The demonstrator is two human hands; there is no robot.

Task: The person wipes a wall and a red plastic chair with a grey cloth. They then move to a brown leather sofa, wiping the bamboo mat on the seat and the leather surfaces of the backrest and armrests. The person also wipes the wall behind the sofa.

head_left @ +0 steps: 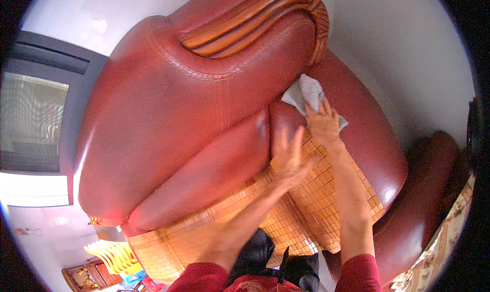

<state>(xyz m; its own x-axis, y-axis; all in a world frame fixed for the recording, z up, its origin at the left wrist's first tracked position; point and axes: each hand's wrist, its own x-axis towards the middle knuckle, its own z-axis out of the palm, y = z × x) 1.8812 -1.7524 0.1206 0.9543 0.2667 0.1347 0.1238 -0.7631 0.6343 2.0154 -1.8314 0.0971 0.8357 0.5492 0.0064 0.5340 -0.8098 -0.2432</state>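
Note:
My right hand point(323, 124) presses a crumpled light grey cloth point(305, 92) against the red leather sofa point(168, 113), at the seam where the seat meets the right armrest point(365, 134). Part of the cloth sticks out past the fingertips and a corner shows beside the wrist. My left hand point(291, 159) is just to the left and nearer, over the seat, with its fingers spread and slightly blurred; nothing is in it. Beneath both forearms lies a tan mat of small tiles point(306, 200) that covers the seat and hangs over its front.
Carved wooden trim point(250, 24) runs along the top of the backrest. A second red seat point(423, 200) stands at the right, near a patterned cloth point(434, 246). Yellow stacked plastic stools point(112, 256) and a wooden chair point(89, 276) are at the lower left, below a dark-framed window point(35, 121).

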